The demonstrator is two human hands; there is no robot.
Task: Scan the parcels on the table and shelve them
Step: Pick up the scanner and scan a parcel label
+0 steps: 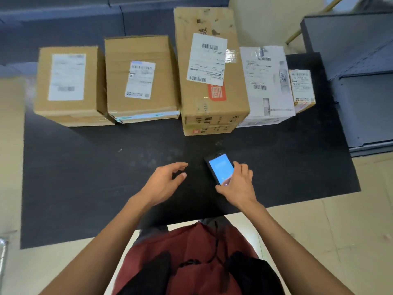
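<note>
- Your right hand (236, 184) has its fingers curled round the near end of the scanner (220, 169), which lies low over the black table (85, 177) with its blue screen lit and facing up.
- Your left hand (163, 182) hovers just left of the scanner with fingers loosely spread, holding nothing.
- I'd settle the grip first so that the scanner's far end points clear of your fingers, then aim it at one barcode only.
- The parcels sit in a row along the far side, labels up: two brown boxes on the left (68, 84) (141, 77), a tall box (209, 67) straight ahead, a white box (265, 81), and a small box (302, 88) far right.
- The tall box is nearest; its label (207, 59) carries two barcodes, so keep the free hand ready to steady it.
</note>
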